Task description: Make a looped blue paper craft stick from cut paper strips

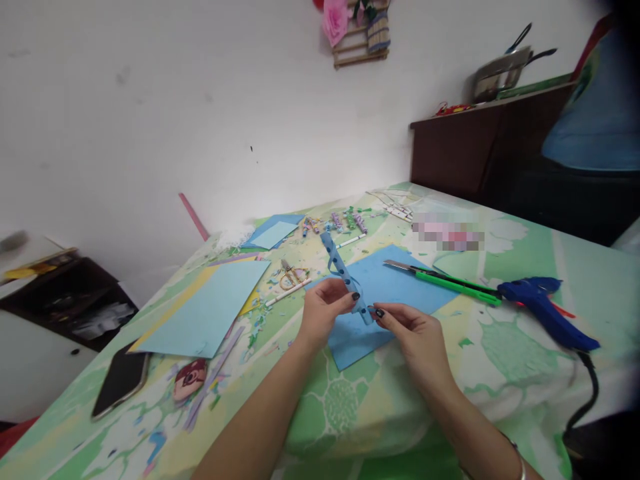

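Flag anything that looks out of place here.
Paper scraps lie strewn loose over the tablecloth, untidily. The cutter, lying partly on the blue sheet, has its blade bared though no hand holds it.

Two bare hands [323,308] [419,333]. One dotted blue paper tube [345,275]. One blue plastic glue gun [554,312]. One green-handled utility knife [456,284]. One pair of gold-handled scissors [294,274]. One black-screened phone [120,380]. One pink-and-maroon rounded object [190,380]. Small patterned paper rolls [360,224]: several, too small to count.
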Available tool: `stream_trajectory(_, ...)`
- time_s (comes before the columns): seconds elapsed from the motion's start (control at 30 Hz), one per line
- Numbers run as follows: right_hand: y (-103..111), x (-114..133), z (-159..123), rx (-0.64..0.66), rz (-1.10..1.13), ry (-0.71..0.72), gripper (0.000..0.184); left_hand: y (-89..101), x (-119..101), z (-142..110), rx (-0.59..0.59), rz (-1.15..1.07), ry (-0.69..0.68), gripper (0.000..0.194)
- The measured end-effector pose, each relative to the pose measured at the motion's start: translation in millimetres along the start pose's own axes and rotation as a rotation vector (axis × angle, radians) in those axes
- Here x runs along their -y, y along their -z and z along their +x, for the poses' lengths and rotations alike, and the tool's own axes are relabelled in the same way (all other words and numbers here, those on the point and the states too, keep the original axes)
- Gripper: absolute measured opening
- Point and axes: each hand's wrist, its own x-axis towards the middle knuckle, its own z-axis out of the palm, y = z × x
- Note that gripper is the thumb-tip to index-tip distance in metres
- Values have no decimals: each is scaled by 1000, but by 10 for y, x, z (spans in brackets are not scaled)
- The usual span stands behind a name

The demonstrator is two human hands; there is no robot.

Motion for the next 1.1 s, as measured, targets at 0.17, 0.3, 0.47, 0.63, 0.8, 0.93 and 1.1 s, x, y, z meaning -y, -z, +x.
stream_trajectory(0.17,-8,-5,-6,26,-7,9,23,6,-2,-2,6,35,6,29)
stream_trajectory(0.3,-28,-19,-8,41,-24,15,21,6,-1,-5,12,48,-2,29)
stream_trajectory(0.47,-59,-37,-11,14,-48,33,22,-12,0,-18,-7,49,-26,29)
stream_trajectory(0.63,-74,-56,-1,4,-73,59,20,-31,15,-28,-1,66,-63,27)
stream_trajectory(0.8,-94,-50,-25,21,-154,129,20,-52,11,-44,-21,75,-111,24)
stream_trajectory(0.93,-126,-47,-50,26,-227,208,19,-49,8,-40,-21,85,-138,24)
stream_trajectory(1.1,-140,-63,-45,-33,-224,225,16,-33,26,-24,27,33,-121,27)
